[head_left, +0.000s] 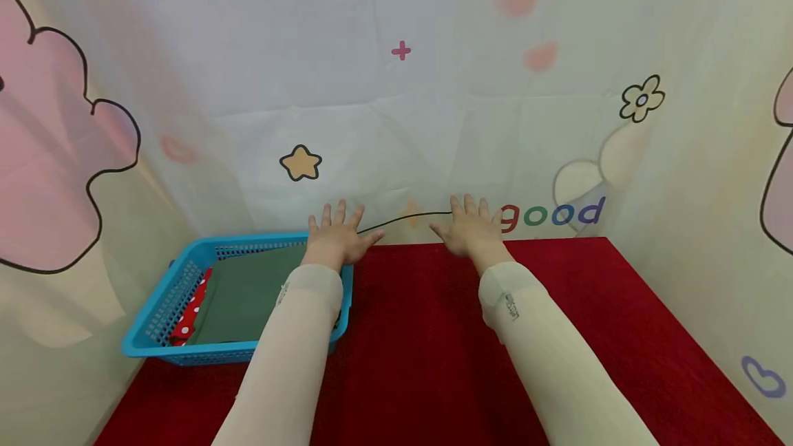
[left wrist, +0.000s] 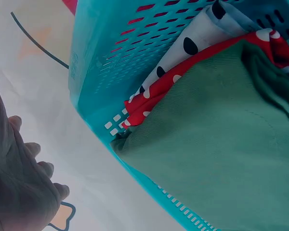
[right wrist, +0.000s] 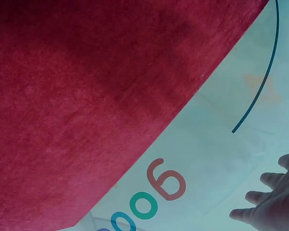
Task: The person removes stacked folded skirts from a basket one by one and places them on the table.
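Observation:
Both hands reach forward with fingers spread, holding nothing. In the head view the left hand (head_left: 334,239) is over the far right corner of a blue plastic basket (head_left: 139,336). The right hand (head_left: 473,229) stands out over the far edge of the red tabletop, to the left of the printed word "good". Inside the basket lies folded green cloth (left wrist: 212,139) on top. Red cloth with white dots (left wrist: 156,98) peeks out beside it, and the left wrist view also shows white cloth with black spots (left wrist: 190,45).
The red-covered table (head_left: 421,336) reaches from the basket to the right edge. A pale printed curtain (head_left: 403,122) with hearts, a star and lettering hangs behind the table and along both sides.

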Demonstrator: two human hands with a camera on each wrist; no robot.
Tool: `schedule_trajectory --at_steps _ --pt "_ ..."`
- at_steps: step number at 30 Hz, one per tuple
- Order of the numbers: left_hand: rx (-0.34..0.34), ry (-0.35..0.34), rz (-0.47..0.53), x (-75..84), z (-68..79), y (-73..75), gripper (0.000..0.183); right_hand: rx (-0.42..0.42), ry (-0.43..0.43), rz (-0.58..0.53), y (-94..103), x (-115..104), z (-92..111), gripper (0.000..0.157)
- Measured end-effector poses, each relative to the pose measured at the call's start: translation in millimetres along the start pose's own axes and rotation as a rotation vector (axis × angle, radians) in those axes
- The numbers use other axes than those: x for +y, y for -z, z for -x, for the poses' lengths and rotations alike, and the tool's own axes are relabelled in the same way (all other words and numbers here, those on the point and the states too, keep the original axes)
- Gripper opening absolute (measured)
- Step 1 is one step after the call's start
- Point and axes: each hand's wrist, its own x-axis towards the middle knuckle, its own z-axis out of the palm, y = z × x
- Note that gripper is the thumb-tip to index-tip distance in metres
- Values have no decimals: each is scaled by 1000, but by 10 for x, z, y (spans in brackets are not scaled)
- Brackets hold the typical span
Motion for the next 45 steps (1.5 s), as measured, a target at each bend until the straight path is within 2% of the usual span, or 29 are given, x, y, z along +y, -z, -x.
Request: schedule_trajectory --at_steps 10,18,26,38,45 --pt "0 -4 -12 -114 -6 -35 81 -11 23 -15 -85 -24 -26 84" --pt "3 -8 -57 -217 -10 -23 80 -26 53 -10 -104 -42 -15 85" --pt "-5 -4 -50 -351 35 18 82 -14 76 -25 -134 -92 -25 86" --pt "9 -17 -26 -599 36 -20 84 -11 121 -126 -218 -205 6 86" --pt "7 -27 10 -766 101 -10 85 -9 172 -224 -271 -338 73 85"
